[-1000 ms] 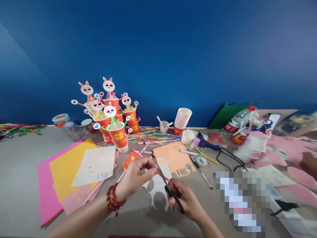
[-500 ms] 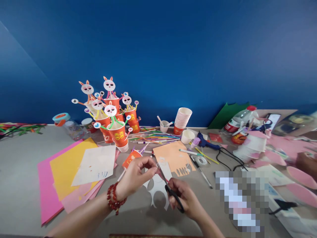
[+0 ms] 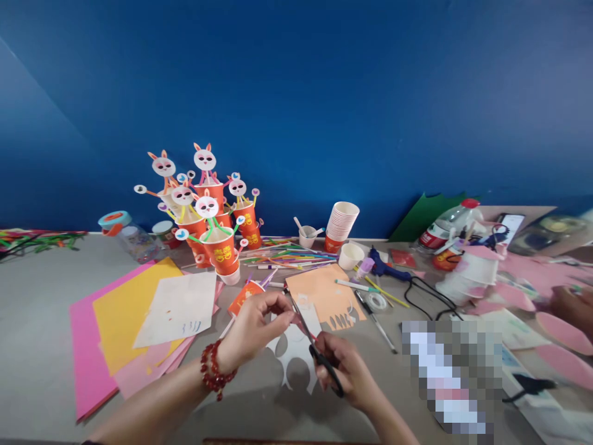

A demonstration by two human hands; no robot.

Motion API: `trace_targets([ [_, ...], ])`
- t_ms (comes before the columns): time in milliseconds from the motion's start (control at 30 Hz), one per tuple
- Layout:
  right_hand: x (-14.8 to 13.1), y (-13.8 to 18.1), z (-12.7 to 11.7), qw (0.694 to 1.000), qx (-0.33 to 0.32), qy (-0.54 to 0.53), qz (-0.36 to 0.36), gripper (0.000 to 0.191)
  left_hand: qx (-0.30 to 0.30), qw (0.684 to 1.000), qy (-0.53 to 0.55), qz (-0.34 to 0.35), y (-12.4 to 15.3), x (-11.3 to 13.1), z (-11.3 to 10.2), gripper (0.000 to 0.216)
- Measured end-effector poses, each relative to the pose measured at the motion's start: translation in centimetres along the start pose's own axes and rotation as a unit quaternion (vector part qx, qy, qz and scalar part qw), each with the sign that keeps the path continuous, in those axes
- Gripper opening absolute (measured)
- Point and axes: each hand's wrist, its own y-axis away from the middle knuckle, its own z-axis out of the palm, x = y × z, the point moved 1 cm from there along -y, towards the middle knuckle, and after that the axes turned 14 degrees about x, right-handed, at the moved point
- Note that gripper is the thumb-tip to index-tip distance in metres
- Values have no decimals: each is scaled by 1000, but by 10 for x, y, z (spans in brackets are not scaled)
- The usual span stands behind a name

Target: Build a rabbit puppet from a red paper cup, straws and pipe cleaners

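My left hand (image 3: 254, 326), with a red bead bracelet on its wrist, pinches a small pink paper scrap (image 3: 296, 322) between thumb and fingers. My right hand (image 3: 347, 368) grips black-handled scissors (image 3: 319, 352) whose blades point up and left to the scrap. Both hands hover just above a white paper sheet with round holes cut out (image 3: 296, 358) that lies on the grey table (image 3: 41, 321).
Pink, yellow and white sheets (image 3: 139, 321) lie at left. Orange cup bunny figures (image 3: 213, 216) stand at the back, with straws (image 3: 287, 254), stacked paper cups (image 3: 341, 221), an orange sheet (image 3: 324, 290), a blue glue gun (image 3: 386, 266), tape (image 3: 376, 301) and another person's hand (image 3: 572, 306) at far right.
Almost nothing has moved. My hands and the scissors stay in place over the white sheet, and the other person's hand at far right has shifted slightly.
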Motion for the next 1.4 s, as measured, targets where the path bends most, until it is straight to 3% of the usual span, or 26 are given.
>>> trace_targets([
  [1400,3,-2,-4,999,10,49,-14,38,10,999,-29,17,-3,5,1,14],
])
